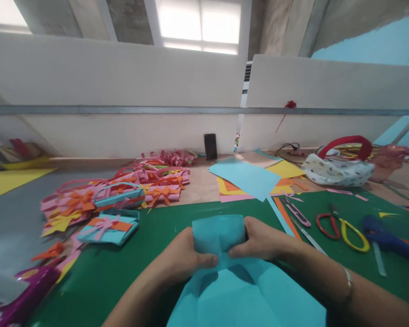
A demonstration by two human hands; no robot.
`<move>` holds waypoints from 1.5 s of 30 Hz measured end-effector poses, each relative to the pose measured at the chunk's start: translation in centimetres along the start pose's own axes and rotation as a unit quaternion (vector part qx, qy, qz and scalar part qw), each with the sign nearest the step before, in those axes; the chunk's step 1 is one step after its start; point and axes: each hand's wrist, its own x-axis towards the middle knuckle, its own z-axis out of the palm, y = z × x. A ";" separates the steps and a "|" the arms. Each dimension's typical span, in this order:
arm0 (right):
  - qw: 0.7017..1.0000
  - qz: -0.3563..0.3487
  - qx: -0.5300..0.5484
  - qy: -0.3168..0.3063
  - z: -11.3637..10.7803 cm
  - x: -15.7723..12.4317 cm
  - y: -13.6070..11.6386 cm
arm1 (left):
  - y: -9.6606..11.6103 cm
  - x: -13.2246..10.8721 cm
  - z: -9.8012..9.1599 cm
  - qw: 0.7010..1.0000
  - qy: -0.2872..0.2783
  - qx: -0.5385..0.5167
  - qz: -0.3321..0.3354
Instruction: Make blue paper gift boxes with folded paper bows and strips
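A large turquoise paper sheet [238, 295] is creased and partly folded, its far end standing up over the green mat [157, 254]. My left hand [187, 256] grips the left edge of that raised end, thumb pressed on the near face. On the opposite edge, my right hand [255, 240] is closed in the same way, its thumb near the middle crease. The fingers behind the paper are hidden. Left of my hands lies a small turquoise paper bag [107, 227] with an orange band and pink bow.
Pink paper bags with bows [122, 181] are heaped at back left. A purple tool [37, 290] lies front left. To the right are a pink cutter [298, 212], red-and-yellow-handled scissors [344, 227] and a blue glue gun [391, 240]. Loose paper sheets [248, 175] and a phone [210, 146] are behind.
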 end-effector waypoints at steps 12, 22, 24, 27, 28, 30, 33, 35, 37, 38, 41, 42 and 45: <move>0.996 -0.084 0.013 0.034 0.2 -0.4 -0.9 | 0.2 0.3 1.0 0.998 0.033 -0.020 0.044; 0.993 -0.105 0.008 0.053 0.8 -0.3 -1.0 | 0.5 0.5 1.9 0.994 0.068 -0.053 0.065; 0.993 -0.107 0.011 0.053 0.8 -0.2 -0.7 | 0.5 0.6 2.0 0.994 0.068 -0.062 0.063; 0.992 -0.114 0.012 0.049 0.6 -0.2 -0.6 | 0.6 0.8 2.1 0.992 0.094 -0.067 0.056; 0.992 -0.117 0.014 0.042 0.5 -0.3 -0.7 | 0.6 0.8 2.0 0.991 0.104 -0.069 0.054; 0.992 -0.125 0.017 0.021 0.2 -0.5 -0.9 | 0.7 0.8 1.9 0.989 0.119 -0.076 0.050; 0.990 -0.138 0.019 0.018 -0.2 -0.8 -1.3 | 0.8 0.6 1.8 0.986 0.128 -0.093 0.050; 0.991 -0.127 0.029 0.032 -0.4 -0.8 -1.5 | 1.0 0.5 1.8 0.986 0.125 -0.098 0.051; 0.994 -0.098 0.039 0.037 -0.5 -0.8 -1.4 | 1.1 0.4 1.9 0.987 0.125 -0.092 0.050; 0.995 -0.085 0.039 0.038 -0.5 -0.7 -1.3 | 1.2 0.3 2.0 0.987 0.126 -0.086 0.049; 0.996 -0.068 0.027 0.042 -0.7 -0.5 -0.8 | 1.6 0.2 2.1 0.990 0.117 -0.065 0.052; 0.997 -0.068 0.028 0.039 -0.7 -0.4 -0.6 | 1.7 0.1 2.1 0.991 0.107 -0.061 0.056; 0.997 -0.067 0.031 0.027 -0.8 -0.2 0.0 | 1.8 -0.1 2.1 0.993 0.085 -0.052 0.068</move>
